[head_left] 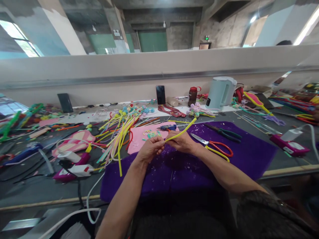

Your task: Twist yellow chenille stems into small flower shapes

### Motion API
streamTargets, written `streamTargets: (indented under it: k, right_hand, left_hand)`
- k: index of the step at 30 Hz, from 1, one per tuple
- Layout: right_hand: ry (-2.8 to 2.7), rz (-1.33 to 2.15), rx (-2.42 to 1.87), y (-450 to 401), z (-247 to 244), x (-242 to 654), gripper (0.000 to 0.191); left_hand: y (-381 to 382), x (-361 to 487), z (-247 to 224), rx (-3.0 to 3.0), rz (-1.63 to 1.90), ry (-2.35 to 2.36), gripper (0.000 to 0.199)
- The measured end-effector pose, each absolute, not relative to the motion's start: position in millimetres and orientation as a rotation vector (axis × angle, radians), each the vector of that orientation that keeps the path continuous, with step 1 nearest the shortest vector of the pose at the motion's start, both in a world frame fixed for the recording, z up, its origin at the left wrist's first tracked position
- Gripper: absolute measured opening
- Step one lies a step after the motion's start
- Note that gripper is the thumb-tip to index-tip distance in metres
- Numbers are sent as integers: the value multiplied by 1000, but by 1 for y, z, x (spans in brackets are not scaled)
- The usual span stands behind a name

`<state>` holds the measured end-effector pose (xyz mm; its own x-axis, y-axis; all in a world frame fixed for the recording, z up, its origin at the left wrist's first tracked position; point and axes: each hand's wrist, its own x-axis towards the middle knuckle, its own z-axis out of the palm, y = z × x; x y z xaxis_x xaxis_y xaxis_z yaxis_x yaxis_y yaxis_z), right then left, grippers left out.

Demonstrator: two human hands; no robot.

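Observation:
My left hand (151,148) and my right hand (183,142) are close together over the purple cloth (239,156). Both are closed on a yellow pipe cleaner (185,128), whose free end rises to the upper right with a slight curve. Its lower end disappears at my left fingertips. Beyond my hands, a pink sheet (136,135) bears small pastel cut pieces (151,133) and a blue glue gun (168,127). Red-handled scissors (220,146) lie right of my right hand, partly over another yellow strip. Behind them rest dark-handled pliers (226,132).
Bundled pipe cleaners (122,132) lie left of the pink sheet. Magenta power strips (66,174) with white cables stand at left, another power strip (290,146) at right. A phone (160,95), a brown bottle (192,97) and a pale kettle (221,93) line the back.

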<state>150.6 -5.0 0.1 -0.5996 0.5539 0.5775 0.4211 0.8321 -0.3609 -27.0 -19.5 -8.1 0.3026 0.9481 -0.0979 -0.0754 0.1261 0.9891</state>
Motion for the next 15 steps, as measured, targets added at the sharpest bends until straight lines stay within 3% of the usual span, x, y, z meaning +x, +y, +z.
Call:
streamTargets:
  k: [9, 12, 15]
  right_hand:
    - [-1595, 1364, -862, -4, -7, 139, 23]
    - [-1472, 1503, -860, -1, -10, 137, 21]
    - [-1482, 1428, -848, 0, -10, 138, 21]
  left_hand:
    - [-33, -18, -6, 1867, 1352, 1292, 11]
    - [-33, -17, -7, 1887, 1341, 1337, 14]
    - [-28, -17, -9, 1637, 1265, 1223, 25]
